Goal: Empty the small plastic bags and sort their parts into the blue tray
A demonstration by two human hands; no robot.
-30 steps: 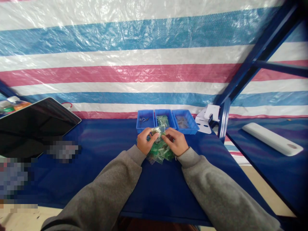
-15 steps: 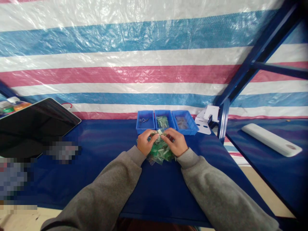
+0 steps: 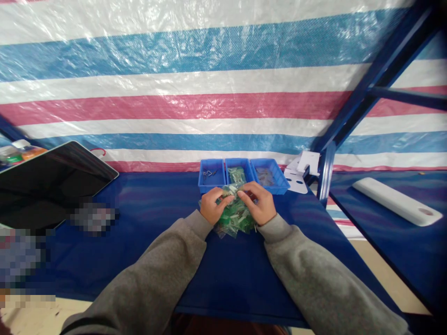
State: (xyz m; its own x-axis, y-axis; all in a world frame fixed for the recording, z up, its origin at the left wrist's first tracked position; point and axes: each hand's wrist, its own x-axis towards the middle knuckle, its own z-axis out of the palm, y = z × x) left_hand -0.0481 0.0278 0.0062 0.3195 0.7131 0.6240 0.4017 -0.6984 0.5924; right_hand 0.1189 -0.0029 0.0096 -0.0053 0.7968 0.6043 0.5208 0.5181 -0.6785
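Note:
Above a pile of small clear plastic bags with green and metallic contents [image 3: 234, 218], my left hand [image 3: 212, 204] pinches a small clear bag [image 3: 231, 190]. My right hand [image 3: 258, 202] has its thumb and fingertips closed at the bag's right side. Just behind my hands stand three joined blue bins: the left bin [image 3: 212, 187] holds a few small metal pieces, the middle bin [image 3: 238, 163] holds bags with green contents, and the right bin [image 3: 279, 186] holds clear bags.
The blue table [image 3: 150, 204] carries a dark-screened tablet or monitor [image 3: 52, 186] at the left. White cut papers [image 3: 296, 179] lie right of the bins by a blue metal post [image 3: 326, 170]. A long white device [image 3: 394, 201] rests on the right-hand table.
My right hand has shifted slightly to the right, its fingertips farther from my left hand's. More of the small bag shows between them.

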